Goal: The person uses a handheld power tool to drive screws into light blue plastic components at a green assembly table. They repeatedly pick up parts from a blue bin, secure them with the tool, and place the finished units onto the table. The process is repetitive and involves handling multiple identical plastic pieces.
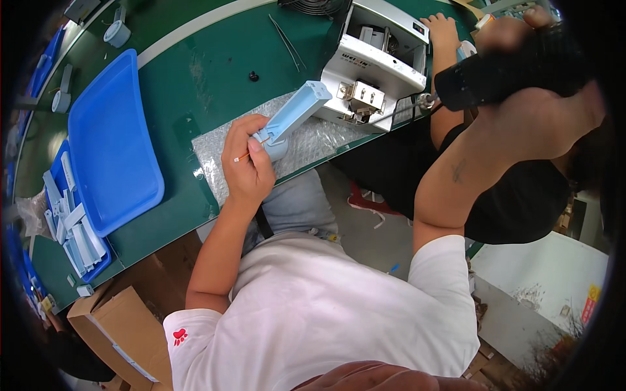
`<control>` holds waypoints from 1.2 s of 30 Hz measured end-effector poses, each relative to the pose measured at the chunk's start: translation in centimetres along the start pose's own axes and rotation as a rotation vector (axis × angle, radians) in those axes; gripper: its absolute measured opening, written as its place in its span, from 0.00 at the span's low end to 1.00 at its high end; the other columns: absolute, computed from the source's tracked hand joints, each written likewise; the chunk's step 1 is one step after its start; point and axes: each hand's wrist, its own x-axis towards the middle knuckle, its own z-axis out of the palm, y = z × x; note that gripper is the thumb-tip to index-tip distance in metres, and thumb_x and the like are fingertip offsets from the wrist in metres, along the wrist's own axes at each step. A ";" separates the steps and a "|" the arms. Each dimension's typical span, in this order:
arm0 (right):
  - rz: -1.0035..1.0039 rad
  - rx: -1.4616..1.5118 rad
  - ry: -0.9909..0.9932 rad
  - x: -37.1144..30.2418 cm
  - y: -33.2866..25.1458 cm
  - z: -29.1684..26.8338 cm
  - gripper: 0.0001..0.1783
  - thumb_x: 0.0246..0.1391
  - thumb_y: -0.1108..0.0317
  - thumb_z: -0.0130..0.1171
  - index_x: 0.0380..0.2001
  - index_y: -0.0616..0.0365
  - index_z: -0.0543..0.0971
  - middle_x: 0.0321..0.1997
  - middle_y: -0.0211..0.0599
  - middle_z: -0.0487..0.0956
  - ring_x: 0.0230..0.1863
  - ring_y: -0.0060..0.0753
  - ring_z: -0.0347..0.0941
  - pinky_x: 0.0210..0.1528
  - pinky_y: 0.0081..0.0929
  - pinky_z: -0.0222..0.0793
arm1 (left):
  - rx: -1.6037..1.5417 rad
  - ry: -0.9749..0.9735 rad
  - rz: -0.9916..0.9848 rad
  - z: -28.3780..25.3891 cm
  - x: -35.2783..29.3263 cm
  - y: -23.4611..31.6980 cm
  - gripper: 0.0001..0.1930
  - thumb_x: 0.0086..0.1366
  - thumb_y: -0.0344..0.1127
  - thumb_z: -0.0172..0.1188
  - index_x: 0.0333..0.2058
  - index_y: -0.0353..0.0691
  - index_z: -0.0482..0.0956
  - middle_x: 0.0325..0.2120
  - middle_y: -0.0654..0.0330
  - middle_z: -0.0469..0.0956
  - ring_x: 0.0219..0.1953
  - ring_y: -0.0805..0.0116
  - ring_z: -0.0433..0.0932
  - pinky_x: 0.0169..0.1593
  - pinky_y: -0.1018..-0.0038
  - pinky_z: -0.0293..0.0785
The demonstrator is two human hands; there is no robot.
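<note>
In the head view, we see our left grip (246, 168) wrapped round a pale blue part (297, 114) with an orange wire (244, 156), over the bubble wrap (210, 148) on the green desk (179, 85). Our right grip (542, 120) holds a black tool (479, 77) near the silver machine (365, 62).

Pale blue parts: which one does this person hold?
The part in the left hand, an orange wire beside it; the loose parts in the lower blue tray lie untouched.
</note>
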 end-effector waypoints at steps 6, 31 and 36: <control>0.037 -0.062 0.119 -1.6 0.5 2.9 0.38 0.57 0.39 0.44 0.42 0.71 0.73 0.34 0.48 0.75 0.32 0.41 0.72 0.39 0.36 0.71 | 0.004 0.002 -0.027 0.2 -0.1 0.2 0.16 0.71 0.32 0.40 0.44 0.28 0.75 0.42 0.45 0.78 0.44 0.56 0.78 0.52 0.67 0.71; 0.250 0.462 -0.094 -1.1 0.3 -1.4 0.50 0.55 0.23 0.41 0.45 0.69 0.72 0.41 0.49 0.75 0.31 0.42 0.71 0.36 0.38 0.69 | 0.029 0.039 0.036 0.1 0.4 0.1 0.13 0.67 0.29 0.44 0.41 0.30 0.76 0.39 0.45 0.79 0.40 0.47 0.79 0.47 0.62 0.75; 0.123 0.330 0.055 -1.9 0.7 2.6 0.44 0.59 0.26 0.43 0.37 0.67 0.73 0.28 0.43 0.72 0.24 0.36 0.69 0.28 0.30 0.67 | 0.023 0.036 0.050 0.3 0.3 0.1 0.13 0.68 0.30 0.43 0.41 0.30 0.76 0.38 0.45 0.79 0.39 0.49 0.79 0.45 0.64 0.75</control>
